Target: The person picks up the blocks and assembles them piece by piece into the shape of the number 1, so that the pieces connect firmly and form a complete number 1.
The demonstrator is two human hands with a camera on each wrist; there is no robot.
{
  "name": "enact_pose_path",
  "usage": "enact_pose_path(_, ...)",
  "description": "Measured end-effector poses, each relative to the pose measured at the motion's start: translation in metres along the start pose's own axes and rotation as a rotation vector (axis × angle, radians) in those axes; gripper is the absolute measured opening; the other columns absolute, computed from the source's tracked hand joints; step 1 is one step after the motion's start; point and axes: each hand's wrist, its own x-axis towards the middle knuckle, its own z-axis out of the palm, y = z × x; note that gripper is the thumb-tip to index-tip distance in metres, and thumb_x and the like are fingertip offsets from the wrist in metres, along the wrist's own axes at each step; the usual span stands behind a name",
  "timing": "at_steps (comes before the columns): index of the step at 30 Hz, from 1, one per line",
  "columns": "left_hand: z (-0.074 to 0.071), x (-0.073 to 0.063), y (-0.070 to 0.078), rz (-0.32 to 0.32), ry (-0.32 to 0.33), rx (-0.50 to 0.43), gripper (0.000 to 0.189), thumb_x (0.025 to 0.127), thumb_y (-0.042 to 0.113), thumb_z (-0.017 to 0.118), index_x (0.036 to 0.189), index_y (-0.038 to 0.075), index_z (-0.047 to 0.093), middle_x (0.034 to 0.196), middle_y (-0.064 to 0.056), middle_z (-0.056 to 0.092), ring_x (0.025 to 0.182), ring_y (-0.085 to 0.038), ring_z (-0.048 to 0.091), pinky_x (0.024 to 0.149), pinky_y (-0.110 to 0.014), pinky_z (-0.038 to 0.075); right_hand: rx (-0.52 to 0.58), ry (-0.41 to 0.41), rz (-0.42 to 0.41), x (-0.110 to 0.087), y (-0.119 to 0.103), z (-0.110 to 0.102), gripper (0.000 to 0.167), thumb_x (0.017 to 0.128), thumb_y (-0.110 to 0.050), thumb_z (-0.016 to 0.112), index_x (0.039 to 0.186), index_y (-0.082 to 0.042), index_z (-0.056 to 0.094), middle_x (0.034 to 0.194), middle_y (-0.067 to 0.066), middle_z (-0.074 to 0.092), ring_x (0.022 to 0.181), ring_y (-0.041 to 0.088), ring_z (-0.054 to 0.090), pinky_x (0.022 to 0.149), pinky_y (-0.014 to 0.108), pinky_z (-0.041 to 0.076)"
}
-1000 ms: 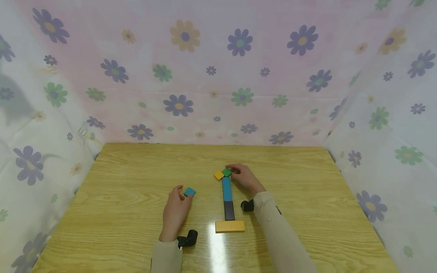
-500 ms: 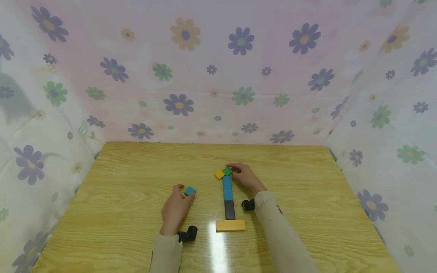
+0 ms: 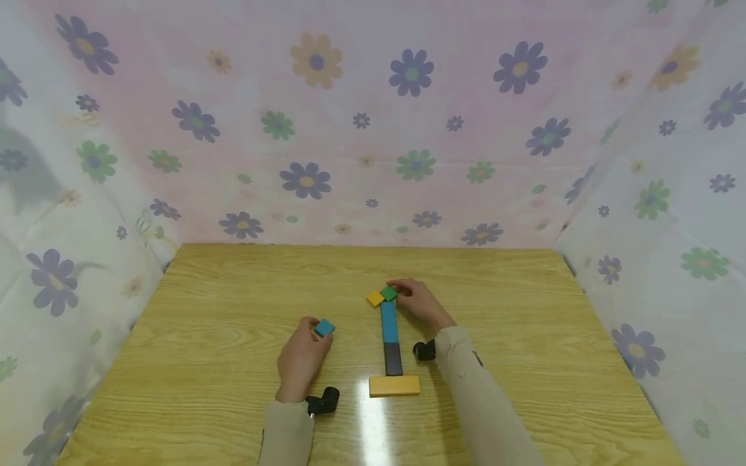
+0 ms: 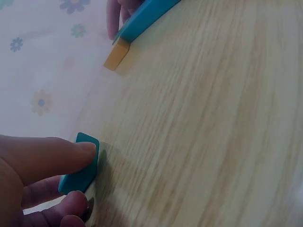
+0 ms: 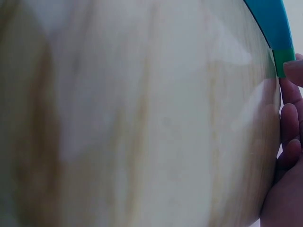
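Observation:
My left hand (image 3: 302, 359) pinches a small blue square block (image 3: 324, 327) left of the row of blocks; in the left wrist view the thumb presses the face of this blue block (image 4: 81, 176). My right hand (image 3: 424, 304) grips a green square block (image 3: 388, 293) by its right side, at the row's far end. Beside the green one, a yellow square block (image 3: 375, 298) lies turned like a diamond. Below them a long blue block (image 3: 388, 322) runs toward me, then a dark block (image 3: 393, 359). A yellow-orange block (image 3: 394, 386) lies crosswise at the near end.
All the blocks lie on a wood-grain table (image 3: 233, 278). Flowered cloth (image 3: 361, 149) hangs behind the table and along both sides. Black wrist cameras (image 3: 323, 401) sit at both cuffs, close to the tabletop. A bright reflection shows near the front.
My left fingers have drawn in around the small blue block, which stays about where it was. My right hand keeps its place at the green block. The row has not visibly changed.

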Motion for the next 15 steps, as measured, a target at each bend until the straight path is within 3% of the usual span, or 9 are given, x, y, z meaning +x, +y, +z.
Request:
enact_pose_path(5,0.002,0.0,0.002,0.029,0.031,0.043,0.038,0.08,0.036,0.061,0.113,0.02,0.054,0.073,0.006,0.055,0.059,-0.011,0.049,0.047,-0.029,0.033,0.014,0.001,-0.006,0.001,0.001,-0.001,0.038,0.087,-0.003,0.049,0.123,-0.015,0.053,0.109,0.004,0.053,0.094,0.019,0.049,0.078,0.037,0.04)
enact_pose_path(10,0.005,-0.001,0.006,0.065,0.018,0.08,0.035,0.081,0.033,0.059,0.114,0.02,0.053,0.06,0.002,0.051,0.049,-0.016,0.045,0.042,-0.031,0.031,0.013,0.006,-0.004,0.0,0.001,-0.001,0.037,0.088,-0.003,0.05,0.123,-0.014,0.054,0.109,0.004,0.053,0.094,0.019,0.049,0.079,0.036,0.04)
enact_pose_path(15,0.011,-0.001,0.009,0.091,-0.011,0.102,0.036,0.081,0.03,0.057,0.115,0.02,0.051,0.059,-0.003,0.052,0.047,-0.018,0.042,0.041,-0.033,0.031,0.056,-0.023,-0.025,-0.008,-0.016,-0.005,0.037,0.088,0.002,0.047,0.125,-0.004,0.051,0.112,0.016,0.052,0.097,0.029,0.048,0.08,0.043,0.039)
